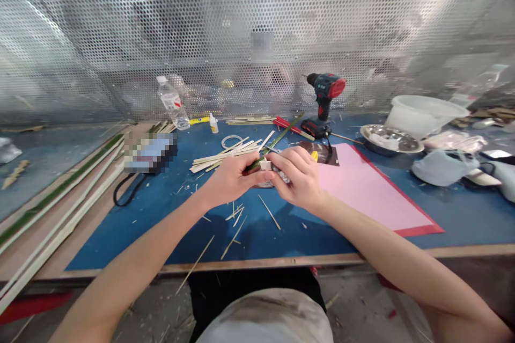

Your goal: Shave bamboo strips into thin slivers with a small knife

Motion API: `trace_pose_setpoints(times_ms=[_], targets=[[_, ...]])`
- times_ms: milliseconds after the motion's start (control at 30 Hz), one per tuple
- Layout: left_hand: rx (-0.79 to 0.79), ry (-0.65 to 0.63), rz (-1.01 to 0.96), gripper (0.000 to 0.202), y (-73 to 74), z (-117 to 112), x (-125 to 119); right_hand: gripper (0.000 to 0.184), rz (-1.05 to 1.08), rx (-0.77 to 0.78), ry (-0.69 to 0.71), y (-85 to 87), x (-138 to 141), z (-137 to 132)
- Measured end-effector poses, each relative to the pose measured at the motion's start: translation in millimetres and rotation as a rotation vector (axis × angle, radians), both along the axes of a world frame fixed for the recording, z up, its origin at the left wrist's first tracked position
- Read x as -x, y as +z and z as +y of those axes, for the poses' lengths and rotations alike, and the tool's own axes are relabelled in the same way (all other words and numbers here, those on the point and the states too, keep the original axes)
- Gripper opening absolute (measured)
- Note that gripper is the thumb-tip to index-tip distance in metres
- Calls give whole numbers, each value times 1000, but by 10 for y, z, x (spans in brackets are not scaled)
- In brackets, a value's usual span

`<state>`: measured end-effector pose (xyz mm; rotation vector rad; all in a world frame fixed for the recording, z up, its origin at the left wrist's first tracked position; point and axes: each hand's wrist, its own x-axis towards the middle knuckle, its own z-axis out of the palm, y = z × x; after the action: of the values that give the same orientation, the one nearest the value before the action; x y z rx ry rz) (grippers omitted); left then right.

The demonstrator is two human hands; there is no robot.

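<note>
Over the middle of the blue table top, both my hands are closed close together. My left hand (235,177) pinches a narrow green bamboo strip (284,133), which slants away to the upper right. My right hand (298,175) is wrapped round something mostly hidden by its fingers; a small pale block-like end (265,165) and a greyish, shiny part show between the two hands. Just behind them lies a loose pile of pale bamboo strips (225,156). Thin slivers (269,212) are scattered on the table below my hands.
A cordless drill (325,101) stands at the back, near red-ended sticks (293,127). Rightward are a pink sheet (362,184), a metal bowl (392,139) and a white tub (422,115). Leftward are a bottle (174,104), a strapped device (149,153) and long bamboo strips (60,209).
</note>
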<state>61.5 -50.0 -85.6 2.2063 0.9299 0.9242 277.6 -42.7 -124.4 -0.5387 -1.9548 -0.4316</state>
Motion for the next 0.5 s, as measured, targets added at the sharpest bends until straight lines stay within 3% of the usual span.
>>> trace_pose_setpoints(times_ms=[267,500], targets=[[-89,19,22,41,-15,-9,-2,34,31,-2,-20,11,2,6],[32,-36,-62,52,-75,21,21,31,-12,42,131,3,-18,15]])
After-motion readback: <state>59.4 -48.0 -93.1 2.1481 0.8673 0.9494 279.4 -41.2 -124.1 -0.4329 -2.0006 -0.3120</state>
